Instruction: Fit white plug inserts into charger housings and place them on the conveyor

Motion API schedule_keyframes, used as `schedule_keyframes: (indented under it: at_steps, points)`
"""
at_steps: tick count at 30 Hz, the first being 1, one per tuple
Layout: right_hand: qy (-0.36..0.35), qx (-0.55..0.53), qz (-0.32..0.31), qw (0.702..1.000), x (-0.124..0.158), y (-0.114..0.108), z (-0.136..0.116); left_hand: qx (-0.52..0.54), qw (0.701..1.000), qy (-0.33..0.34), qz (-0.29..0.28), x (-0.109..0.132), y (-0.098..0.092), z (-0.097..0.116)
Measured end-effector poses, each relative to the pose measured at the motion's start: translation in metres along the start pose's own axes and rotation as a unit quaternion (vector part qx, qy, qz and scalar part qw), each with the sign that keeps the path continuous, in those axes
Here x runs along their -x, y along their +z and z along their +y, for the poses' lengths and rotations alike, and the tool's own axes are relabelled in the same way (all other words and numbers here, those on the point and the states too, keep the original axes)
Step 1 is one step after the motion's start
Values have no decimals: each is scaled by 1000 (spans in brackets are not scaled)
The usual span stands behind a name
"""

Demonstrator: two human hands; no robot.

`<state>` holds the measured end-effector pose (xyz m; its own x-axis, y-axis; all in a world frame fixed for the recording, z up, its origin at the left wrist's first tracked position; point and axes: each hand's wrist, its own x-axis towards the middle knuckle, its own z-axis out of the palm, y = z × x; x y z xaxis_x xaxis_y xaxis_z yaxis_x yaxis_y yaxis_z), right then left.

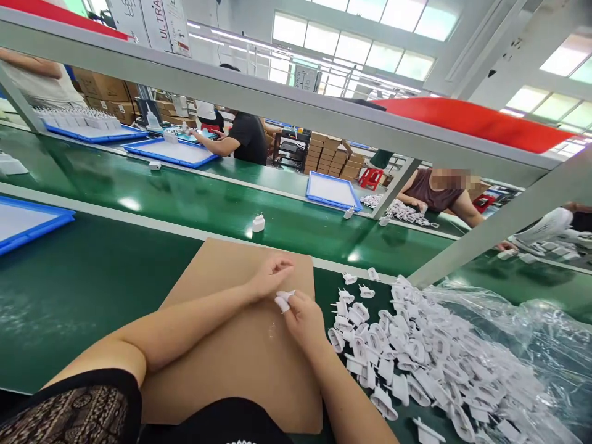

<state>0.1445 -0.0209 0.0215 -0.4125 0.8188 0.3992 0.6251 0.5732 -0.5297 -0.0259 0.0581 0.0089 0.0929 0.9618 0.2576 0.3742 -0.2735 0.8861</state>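
Note:
My right hand [303, 317] is curled over the brown cardboard sheet [217, 271], with white finger cots on its tips, pinching a small white plastic plug part [283, 296]. My left hand [271, 276] lies just left of it, fingers bent together at the same part. To the right spreads a heap of several white plug parts [416, 357] on the green table [83, 290].
A clear plastic bag [522, 333] lies at the heap's right. A single white plug [258, 222] stands on the green conveyor belt [194, 197]. Blue trays [332, 190] sit on the belt and at far left [28, 223]. Other people work across the line. A metal frame bar [287, 105] crosses overhead.

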Motion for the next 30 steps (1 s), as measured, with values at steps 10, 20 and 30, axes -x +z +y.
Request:
schedule_keyframes:
  at_steps: [10, 20, 30]
  points:
    - [42, -73, 100, 991, 0, -8, 6, 161, 981, 14, -110, 17, 3, -8]
    - [69, -45, 32, 996, -4, -8, 21, 23, 955, 292, -45, 26, -5, 4]
    - [47, -49, 4, 998, -6, -14, 22, -149, 903, 400, -51, 30, 1, -4]
